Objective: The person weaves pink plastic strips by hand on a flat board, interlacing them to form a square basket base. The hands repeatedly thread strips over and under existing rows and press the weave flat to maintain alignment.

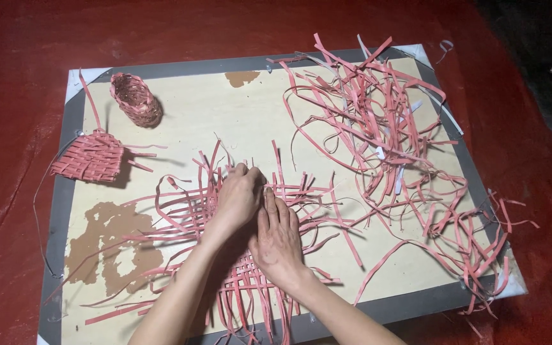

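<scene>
A flat weave of pink strips [301,195] lies on the pale board [250,115], with loose ends fanning out all round. My left hand [237,198] rests on its middle, fingers curled and pinching a strip near the top. Beside it, my right hand [278,236] lies flat on the weave, fingers together and pressing it down. The woven part under both hands is mostly hidden.
A tangled heap of loose pink strips [384,128] covers the board's right side. A small finished woven basket [137,99] stands at the back left, and a flat woven piece [91,156] lies at the left edge. Red sheeting [20,38] surrounds the board.
</scene>
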